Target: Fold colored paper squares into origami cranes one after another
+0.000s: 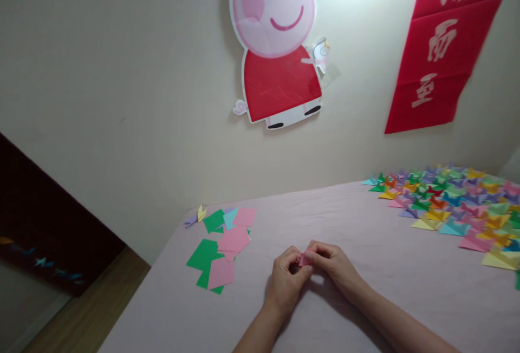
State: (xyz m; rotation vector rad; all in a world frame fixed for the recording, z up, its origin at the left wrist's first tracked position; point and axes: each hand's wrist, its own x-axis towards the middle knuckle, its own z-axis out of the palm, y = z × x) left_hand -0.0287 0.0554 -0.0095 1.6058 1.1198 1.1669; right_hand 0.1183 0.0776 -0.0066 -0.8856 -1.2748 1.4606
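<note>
A small piece of folded pink paper (pixel 304 259) sits between my two hands, mostly covered by fingers. My left hand (pixel 285 276) pinches it from the left, thumb and fingers closed. From the right, my right hand (pixel 332 260) grips the same paper with its thumb on the near face. Both hands are just above the pale pink cloth (pixel 325 320). To the left of them lie loose sheets of coloured paper, with a pink sheet (pixel 221 273) and a green sheet (pixel 202 254) overlapping.
Rows of folded paper cranes (pixel 455 227) in many colours cover the right side. A yellow folded piece (pixel 202 213) and a purple one (pixel 190 222) lie at the far left corner. Behind is a wall with a pig cutout (pixel 280 85) and a red banner (pixel 436 66).
</note>
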